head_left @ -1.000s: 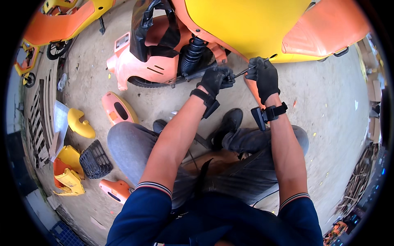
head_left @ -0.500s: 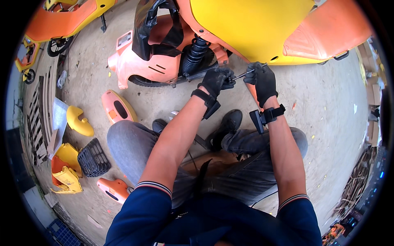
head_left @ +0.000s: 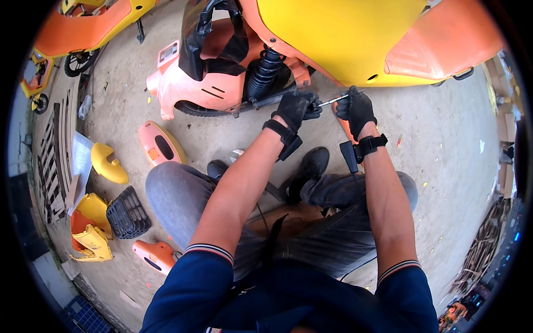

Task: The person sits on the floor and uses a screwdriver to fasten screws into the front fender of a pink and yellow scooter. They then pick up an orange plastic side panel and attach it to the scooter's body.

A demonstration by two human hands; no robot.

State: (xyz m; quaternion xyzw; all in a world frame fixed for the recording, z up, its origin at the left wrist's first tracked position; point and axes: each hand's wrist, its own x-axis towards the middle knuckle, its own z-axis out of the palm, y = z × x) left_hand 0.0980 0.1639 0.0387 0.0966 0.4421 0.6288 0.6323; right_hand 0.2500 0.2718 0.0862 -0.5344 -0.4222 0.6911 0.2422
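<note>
Both gloved hands are closed and raised in front of the scooter's lower side. A thin silver metal rod [head_left: 332, 101] spans the gap between them, slanting up to the right. My right hand [head_left: 357, 109] grips it near its right end, and a short tip shows beyond the fingers. At its left end, my left hand [head_left: 297, 106] has its fingers pressed together around it; any small part there is hidden. Just beyond my hands lies the yellow and orange scooter [head_left: 333, 39], with its pink front fender [head_left: 208, 89] and black spring shock absorber [head_left: 265, 72] exposed.
Black plastic sheeting [head_left: 194, 44] hangs over the scooter's front. On the concrete to my left lie a pink panel [head_left: 152, 141], a yellow curved part [head_left: 108, 162], a black basket [head_left: 127, 213] and an orange panel [head_left: 152, 254]. Another scooter [head_left: 91, 33] stands far left.
The rod now tilts differently and shows more brightly. My right hand has turned slightly and shifted a little downward; my left hand has shifted slightly right, still closed.
</note>
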